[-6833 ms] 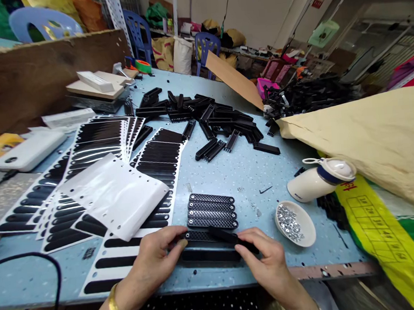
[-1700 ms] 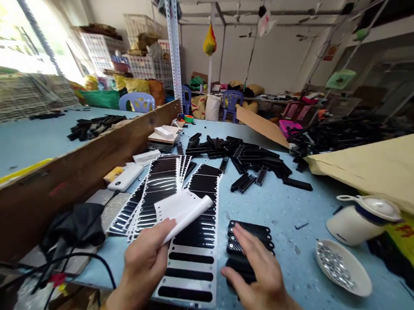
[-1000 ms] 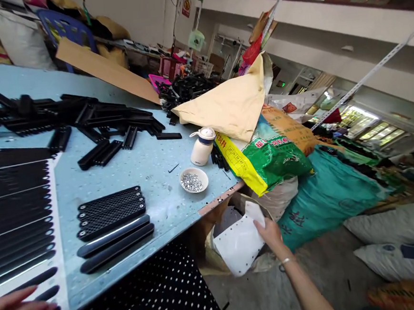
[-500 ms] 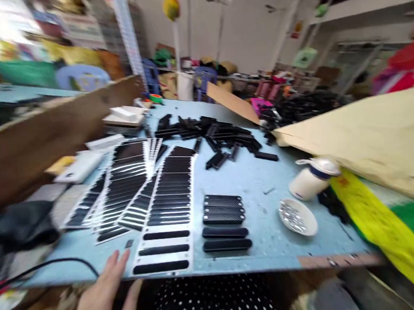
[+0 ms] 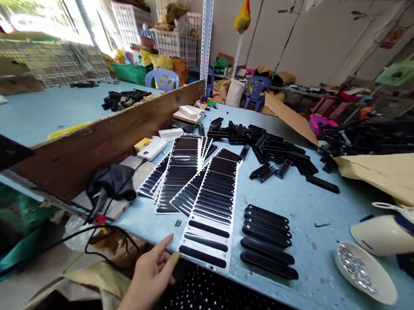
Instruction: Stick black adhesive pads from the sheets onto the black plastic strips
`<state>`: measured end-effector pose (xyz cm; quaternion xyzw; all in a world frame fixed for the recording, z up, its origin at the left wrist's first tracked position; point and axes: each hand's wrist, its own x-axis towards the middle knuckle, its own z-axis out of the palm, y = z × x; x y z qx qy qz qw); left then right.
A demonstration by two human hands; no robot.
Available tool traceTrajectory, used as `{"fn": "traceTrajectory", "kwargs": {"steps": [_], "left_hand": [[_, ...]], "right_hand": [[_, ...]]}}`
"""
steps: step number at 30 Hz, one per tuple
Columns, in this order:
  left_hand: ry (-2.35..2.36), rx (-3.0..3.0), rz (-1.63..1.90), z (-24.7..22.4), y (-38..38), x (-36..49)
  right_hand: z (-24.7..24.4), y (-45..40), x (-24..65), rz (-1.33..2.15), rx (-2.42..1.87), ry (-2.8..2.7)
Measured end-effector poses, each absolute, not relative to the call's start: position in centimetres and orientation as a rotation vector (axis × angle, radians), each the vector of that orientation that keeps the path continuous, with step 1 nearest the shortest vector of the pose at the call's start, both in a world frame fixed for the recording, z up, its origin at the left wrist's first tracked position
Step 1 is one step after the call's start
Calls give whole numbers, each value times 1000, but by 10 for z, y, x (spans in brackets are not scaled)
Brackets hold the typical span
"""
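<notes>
A: What are the hands doing?
B: The left hand (image 5: 150,274) is spreading its thumb and index finger at the sticker sheet's (image 5: 208,234) near-left corner; I can't tell whether it's touching. The right hand is staying out of view, so I can't tell its state.
A: And the sheet?
B: It's lying flat beside the near edge of the tabletop (image 5: 314,199), showing glossy black, round-ended strips on white backing.
A: What's sitting next to it?
B: Two smooth black bars (image 5: 269,264) are lying just right, with four crosshatched bars (image 5: 267,221) lining up behind. Bare, speckled blue surface is separating them from a white bowl (image 5: 387,284) holding shiny metal pieces (image 5: 355,267). Farther back, ridged black parts (image 5: 278,147) are heaping loosely.
</notes>
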<state>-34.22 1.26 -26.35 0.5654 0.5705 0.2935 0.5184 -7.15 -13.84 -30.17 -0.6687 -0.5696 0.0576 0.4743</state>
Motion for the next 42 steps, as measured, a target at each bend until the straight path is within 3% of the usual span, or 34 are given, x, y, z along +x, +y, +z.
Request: {"fn": "traceTrajectory", "kwargs": {"steps": [6,13,17,23,32,42], "left_hand": [[1367,1277,688,-267,10,-345],[1335,1203,733,-272,-1,-341],[1231,1071,726,-265,0,-341],[1134,710,870,-248,-8,-349],[835,640,671,-262,-23,-332],[966,745,536,-270,-37,-344]], "right_hand": [[-276,-102,-125,63,-1441,-1789],[-281,-29,-165,-10,-1717,-2251],[-300,-41,-172,-73,-1599,-2181],[-280,-61,-166,-56,-1636,-1969],[-266,-78,-149,34,-1455,-1991],[-272,-75,-154,312,-1409,-2004]]}}
